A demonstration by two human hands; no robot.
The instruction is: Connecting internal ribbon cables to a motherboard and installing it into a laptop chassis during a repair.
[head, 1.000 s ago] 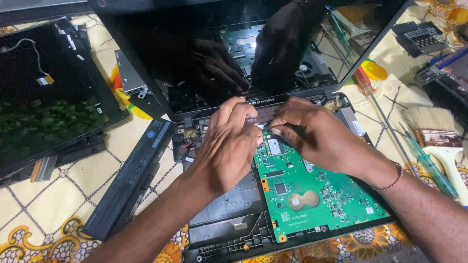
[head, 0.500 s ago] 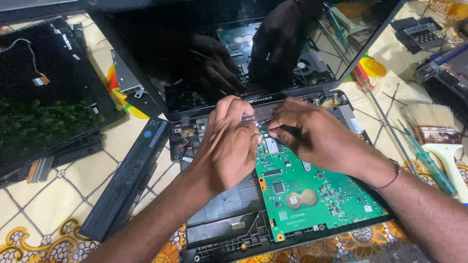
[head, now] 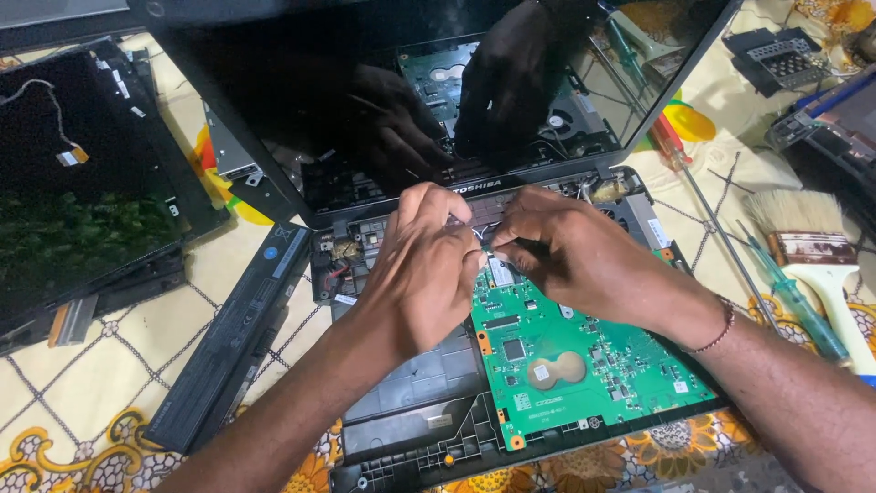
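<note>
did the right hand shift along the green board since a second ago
Yes, slightly. The right hand has crept left toward the left hand, at the top edge of the green circuit board, which stays put.

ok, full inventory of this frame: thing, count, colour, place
opened laptop: 1, black, centre, screen up
circuit board: 1, green, in the laptop base
battery pack: 1, black, left of the base
second laptop: 1, black, far left
screwdrivers: 2 at least, green and red handles, right
brush: 1, pale bristles, far right
tablecloth: 1, cream, patterned
left hand: at the board's top edge
right hand: beside it, fingertips meeting
</note>
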